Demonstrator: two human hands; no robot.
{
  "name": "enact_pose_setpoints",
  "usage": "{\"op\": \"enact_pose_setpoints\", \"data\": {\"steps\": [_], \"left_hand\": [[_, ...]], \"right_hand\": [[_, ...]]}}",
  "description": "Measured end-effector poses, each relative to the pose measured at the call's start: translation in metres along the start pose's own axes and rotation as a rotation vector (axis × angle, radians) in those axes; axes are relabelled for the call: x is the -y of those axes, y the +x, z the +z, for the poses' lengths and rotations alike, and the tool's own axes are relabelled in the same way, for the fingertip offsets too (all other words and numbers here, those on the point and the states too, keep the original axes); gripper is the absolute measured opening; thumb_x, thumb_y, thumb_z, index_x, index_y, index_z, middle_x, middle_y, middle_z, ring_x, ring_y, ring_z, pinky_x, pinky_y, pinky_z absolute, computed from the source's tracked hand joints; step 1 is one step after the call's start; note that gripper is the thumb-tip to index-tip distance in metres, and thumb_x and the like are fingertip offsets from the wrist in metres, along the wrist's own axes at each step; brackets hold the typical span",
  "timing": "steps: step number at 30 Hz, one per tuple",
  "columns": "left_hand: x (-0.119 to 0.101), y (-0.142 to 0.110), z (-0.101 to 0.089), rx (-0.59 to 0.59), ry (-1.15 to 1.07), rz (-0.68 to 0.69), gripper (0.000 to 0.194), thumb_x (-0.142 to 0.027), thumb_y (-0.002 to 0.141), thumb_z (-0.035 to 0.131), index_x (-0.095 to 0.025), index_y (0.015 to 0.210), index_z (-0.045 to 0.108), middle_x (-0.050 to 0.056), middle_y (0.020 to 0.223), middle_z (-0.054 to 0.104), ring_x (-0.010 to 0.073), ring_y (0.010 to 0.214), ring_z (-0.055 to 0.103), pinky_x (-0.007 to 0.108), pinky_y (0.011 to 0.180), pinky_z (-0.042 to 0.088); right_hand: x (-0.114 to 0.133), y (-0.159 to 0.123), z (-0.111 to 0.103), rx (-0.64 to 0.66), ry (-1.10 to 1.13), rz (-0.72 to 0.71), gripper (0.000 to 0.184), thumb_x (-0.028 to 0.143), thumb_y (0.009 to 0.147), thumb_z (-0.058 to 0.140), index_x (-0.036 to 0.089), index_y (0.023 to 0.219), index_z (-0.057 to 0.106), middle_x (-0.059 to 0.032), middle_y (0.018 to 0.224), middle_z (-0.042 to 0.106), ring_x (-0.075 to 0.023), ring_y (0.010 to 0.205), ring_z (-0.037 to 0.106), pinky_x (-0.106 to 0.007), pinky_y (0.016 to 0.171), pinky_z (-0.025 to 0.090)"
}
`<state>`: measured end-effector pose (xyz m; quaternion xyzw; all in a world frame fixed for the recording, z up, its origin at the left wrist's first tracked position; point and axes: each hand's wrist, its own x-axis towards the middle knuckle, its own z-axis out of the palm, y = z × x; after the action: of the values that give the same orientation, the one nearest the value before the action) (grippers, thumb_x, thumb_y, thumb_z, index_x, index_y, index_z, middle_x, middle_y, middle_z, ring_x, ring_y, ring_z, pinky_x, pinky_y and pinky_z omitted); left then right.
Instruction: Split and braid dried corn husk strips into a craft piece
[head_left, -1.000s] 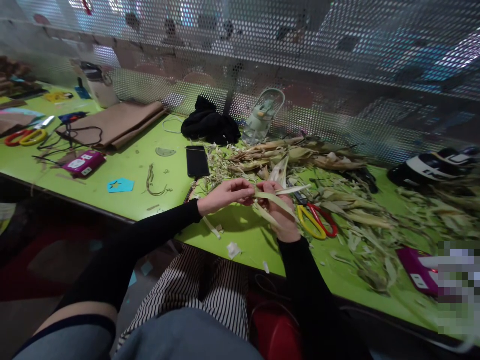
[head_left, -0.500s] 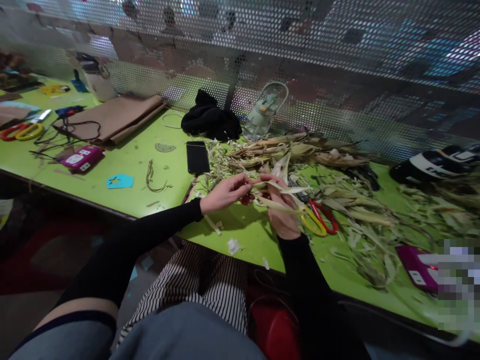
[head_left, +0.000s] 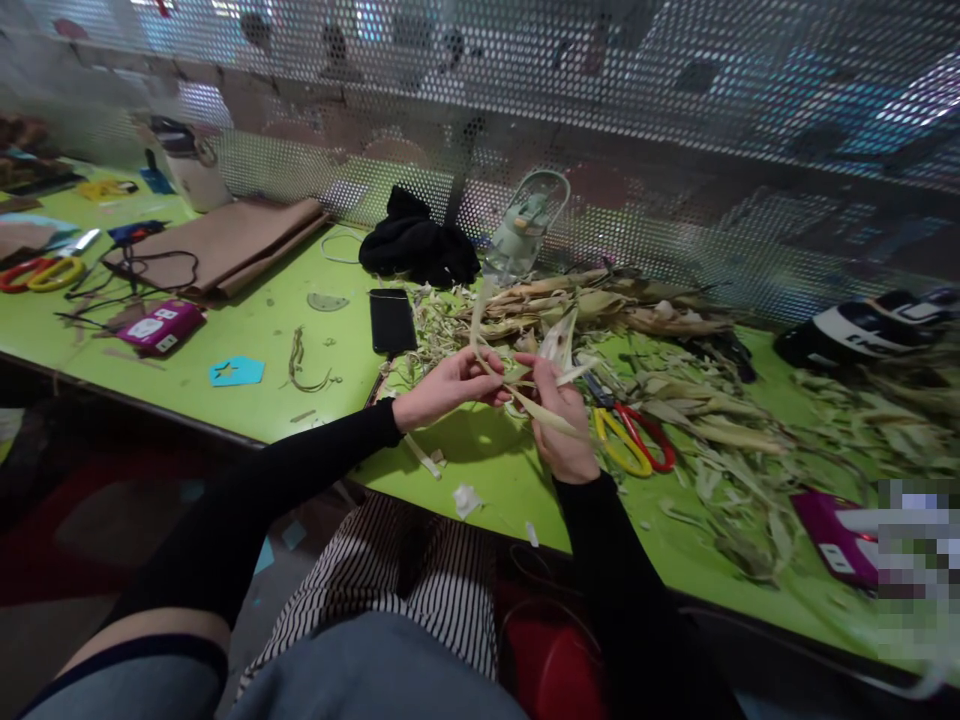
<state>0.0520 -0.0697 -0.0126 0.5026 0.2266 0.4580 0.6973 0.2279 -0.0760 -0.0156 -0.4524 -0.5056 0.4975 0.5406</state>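
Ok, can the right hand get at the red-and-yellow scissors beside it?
Likely yes: the scissors lie close beside the right hand, and nothing seems to block their near end. It is busy with husk strips, though, so it may need to release them.

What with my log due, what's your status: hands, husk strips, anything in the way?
Left hand and right hand close together, both holding pale husk strips. Strips above the table, ends loose. Scissors beside the right hand, not between hands.

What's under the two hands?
Green tabletop shows between and on the near side of the left hand and right hand, which hold pale husk strips. Whatever lies directly beneath them is covered; can't tell.
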Motion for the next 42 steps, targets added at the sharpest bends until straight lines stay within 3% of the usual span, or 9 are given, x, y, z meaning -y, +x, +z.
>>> {"op": "enact_pose_setpoints", "data": {"steps": [6, 9, 15, 23, 26, 29, 32, 35, 42], "left_hand": [[-0.001, 0.002, 0.000, -0.032, -0.106, -0.084, 0.025, -0.014, 0.088, 0.068, -0.015, 0.111, 0.059, 0.001, 0.080, 0.070, 0.0105, 0.073, 0.071, 0.028, 0.081, 0.058], [0.000, 0.003, -0.002, -0.065, -0.144, -0.088, 0.016, -0.014, 0.088, 0.068, -0.013, 0.104, 0.063, 0.002, 0.079, 0.071, 0.0097, 0.072, 0.071, 0.028, 0.081, 0.058], [0.002, 0.006, -0.005, 0.056, -0.072, -0.132, 0.028, -0.016, 0.080, 0.079, -0.008, 0.106, 0.071, 0.008, 0.090, 0.076, 0.0102, 0.079, 0.071, 0.028, 0.085, 0.058], [0.006, 0.013, -0.009, -0.292, 0.016, -0.040, 0.016, -0.021, 0.086, 0.073, -0.012, 0.098, 0.071, 0.004, 0.088, 0.071, 0.0119, 0.083, 0.070, 0.020, 0.064, 0.053], [0.004, 0.013, -0.010, -0.341, -0.008, -0.031, 0.013, -0.019, 0.087, 0.072, -0.011, 0.096, 0.070, 0.003, 0.084, 0.070, 0.0106, 0.079, 0.069, 0.018, 0.063, 0.053], [0.001, 0.012, -0.008, -0.329, -0.077, -0.047, 0.013, -0.014, 0.088, 0.069, -0.011, 0.101, 0.069, 0.002, 0.085, 0.071, 0.0091, 0.078, 0.070, 0.017, 0.064, 0.053], [0.000, 0.011, -0.004, -0.324, -0.105, -0.092, 0.012, -0.009, 0.091, 0.063, -0.011, 0.103, 0.066, 0.002, 0.086, 0.071, 0.0074, 0.076, 0.071, 0.015, 0.064, 0.054], [-0.001, 0.011, 0.000, -0.307, -0.071, -0.134, 0.009, -0.006, 0.094, 0.057, -0.011, 0.099, 0.063, 0.002, 0.084, 0.071, 0.0059, 0.070, 0.070, 0.016, 0.065, 0.055], [0.000, 0.009, -0.001, -0.196, 0.053, -0.197, 0.006, -0.011, 0.095, 0.059, -0.013, 0.097, 0.054, 0.001, 0.080, 0.071, 0.0083, 0.067, 0.071, 0.018, 0.061, 0.052]], "right_hand": [[0.010, -0.002, 0.005, -0.039, 0.100, -0.089, 0.048, 0.059, 0.076, 0.078, 0.027, 0.109, 0.064, 0.0032, 0.074, 0.066, -0.0129, 0.058, 0.061, -0.027, 0.053, 0.050], [0.007, 0.001, 0.005, -0.076, 0.087, -0.091, 0.054, 0.055, 0.068, 0.086, 0.026, 0.105, 0.059, 0.0058, 0.072, 0.064, -0.0107, 0.054, 0.057, -0.025, 0.050, 0.047], [-0.001, 0.009, 0.003, -0.039, 0.050, -0.023, 0.055, 0.065, 0.066, 0.083, 0.026, 0.084, 0.049, 0.0081, 0.061, 0.059, -0.0096, 0.046, 0.054, -0.022, 0.043, 0.043], [0.003, -0.002, 0.004, 0.048, -0.132, -0.035, 0.044, 0.059, 0.069, 0.083, 0.023, 0.084, 0.063, 0.0036, 0.067, 0.066, -0.0111, 0.055, 0.058, -0.025, 0.052, 0.048], [0.001, -0.003, 0.003, 0.124, -0.159, -0.070, 0.041, 0.060, 0.075, 0.079, 0.023, 0.087, 0.064, 0.0027, 0.071, 0.068, -0.0118, 0.057, 0.059, -0.026, 0.055, 0.050], [-0.003, 0.001, 0.000, 0.099, -0.275, -0.093, 0.040, 0.061, 0.079, 0.074, 0.023, 0.091, 0.067, 0.0006, 0.075, 0.070, -0.0145, 0.062, 0.062, -0.030, 0.060, 0.053], [-0.005, 0.005, -0.004, 0.042, -0.533, -0.258, 0.040, 0.060, 0.082, 0.072, 0.023, 0.098, 0.072, -0.0060, 0.094, 0.074, -0.0231, 0.087, 0.070, -0.041, 0.079, 0.059], [-0.003, 0.004, -0.008, -0.004, -0.717, -0.498, 0.034, 0.055, 0.089, 0.067, 0.025, 0.102, 0.076, -0.0085, 0.108, 0.074, -0.0291, 0.109, 0.067, -0.051, 0.099, 0.054], [-0.005, 0.002, -0.009, -0.041, -0.890, -0.729, 0.021, 0.041, 0.094, 0.065, 0.026, 0.094, 0.080, -0.0069, 0.093, 0.077, -0.0296, 0.096, 0.070, -0.052, 0.094, 0.054]]}}
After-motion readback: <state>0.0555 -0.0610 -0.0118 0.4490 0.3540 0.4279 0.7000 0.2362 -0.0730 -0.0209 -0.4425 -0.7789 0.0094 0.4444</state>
